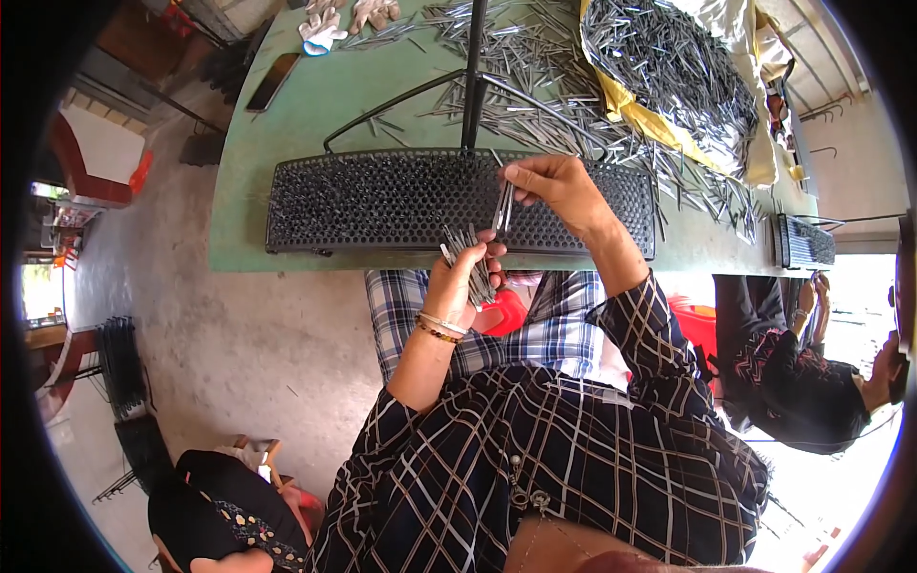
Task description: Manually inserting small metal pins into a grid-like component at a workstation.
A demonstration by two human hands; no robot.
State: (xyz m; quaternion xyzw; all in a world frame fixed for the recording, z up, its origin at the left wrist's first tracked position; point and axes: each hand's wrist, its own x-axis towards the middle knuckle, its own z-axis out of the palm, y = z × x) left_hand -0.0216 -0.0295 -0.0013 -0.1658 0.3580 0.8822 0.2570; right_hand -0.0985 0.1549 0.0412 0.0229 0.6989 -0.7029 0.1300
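A bundle of thin, dark metal strips (pixel 479 279) sits in my left hand (pixel 453 284), its fingers wrapped round it just below the table's front edge. My right hand (pixel 559 194) pinches a few similar strips (pixel 504 207) between thumb and fingertips, with their lower ends close to the left fingers. Both hands are at the front of a long black perforated rack (pixel 373 208) lying on the green table (pixel 245 164). Its left part looks filled with strips; towards the right many holes show bare. A black rod frame (pixel 473 95) rises behind it.
Loose strips (pixel 535 62) are strewn over the far table, beside an open yellow-edged sack (pixel 674 132) full of more. A phone (pixel 274 82) and gloves (pixel 323 29) lie far left. Another rack (pixel 804 243) stands right, near a seated person (pixel 800 396). Another person (pixel 215 506) is lower left.
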